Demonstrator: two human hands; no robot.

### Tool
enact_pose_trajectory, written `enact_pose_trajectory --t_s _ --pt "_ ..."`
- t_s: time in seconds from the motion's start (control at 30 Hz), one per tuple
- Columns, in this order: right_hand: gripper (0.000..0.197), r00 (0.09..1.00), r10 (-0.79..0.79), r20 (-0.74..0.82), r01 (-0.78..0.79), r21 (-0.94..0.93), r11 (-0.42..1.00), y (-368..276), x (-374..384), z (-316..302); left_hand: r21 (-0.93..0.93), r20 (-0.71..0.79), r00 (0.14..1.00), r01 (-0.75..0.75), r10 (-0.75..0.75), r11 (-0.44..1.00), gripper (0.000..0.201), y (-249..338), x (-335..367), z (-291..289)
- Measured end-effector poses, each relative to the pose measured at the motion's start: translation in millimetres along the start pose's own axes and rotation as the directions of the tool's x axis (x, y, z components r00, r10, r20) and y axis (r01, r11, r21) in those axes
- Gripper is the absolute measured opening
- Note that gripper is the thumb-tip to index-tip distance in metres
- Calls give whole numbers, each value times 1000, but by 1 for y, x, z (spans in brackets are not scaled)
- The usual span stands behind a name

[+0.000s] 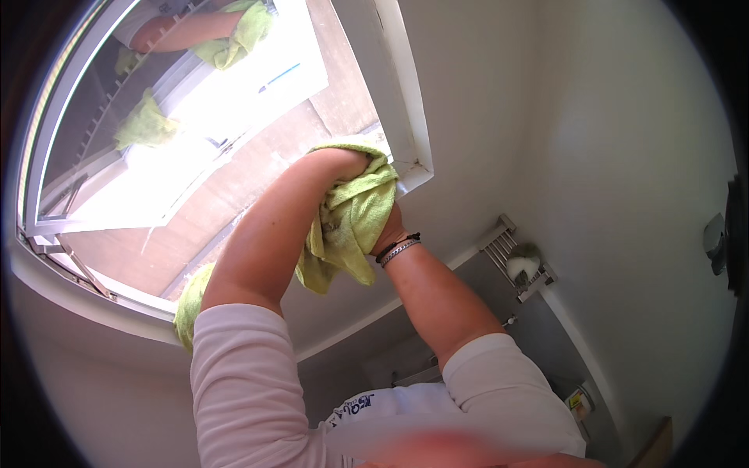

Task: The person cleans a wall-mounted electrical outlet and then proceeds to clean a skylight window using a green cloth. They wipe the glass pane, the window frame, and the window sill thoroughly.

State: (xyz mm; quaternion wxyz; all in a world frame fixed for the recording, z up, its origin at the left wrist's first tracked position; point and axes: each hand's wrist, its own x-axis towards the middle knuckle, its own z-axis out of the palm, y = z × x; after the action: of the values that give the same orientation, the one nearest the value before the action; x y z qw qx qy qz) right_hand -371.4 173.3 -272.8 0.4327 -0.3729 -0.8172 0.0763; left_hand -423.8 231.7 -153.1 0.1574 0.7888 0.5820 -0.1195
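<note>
A yellow-green cloth (355,210) is bunched around both my hands at the lower right corner of the window frame (413,148). My left hand (360,161) is pushed into the cloth's upper folds, its fingers hidden by the fabric. Just below and to the right, my right hand (393,225) grips the cloth's side, with its fingers mostly covered. Loose ends of the cloth hang down between my forearms. Another yellow-green cloth (192,308) lies over the windowsill, partly behind my left arm.
The window pane (148,187) stands swung outward at the left and reflects an arm and cloth. Its metal hinge arm (86,269) reaches to the sill. A slatted metal rack (516,261) holding a roundish white-and-dark item is on the right wall. A dark fixture (714,243) projects at far right.
</note>
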Motion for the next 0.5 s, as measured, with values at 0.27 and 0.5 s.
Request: enact_pose_trajectory --t_s 0.27,0.5 --pt "11 886 -215 -410 82 -318 945 0 0 0 51 19 979 201 -202 978 28 -79 -76 10" --pt "10 892 -262 -368 132 -342 930 -19 -4 -16 64 -88 934 352 -346 934 25 -64 -162 -9"
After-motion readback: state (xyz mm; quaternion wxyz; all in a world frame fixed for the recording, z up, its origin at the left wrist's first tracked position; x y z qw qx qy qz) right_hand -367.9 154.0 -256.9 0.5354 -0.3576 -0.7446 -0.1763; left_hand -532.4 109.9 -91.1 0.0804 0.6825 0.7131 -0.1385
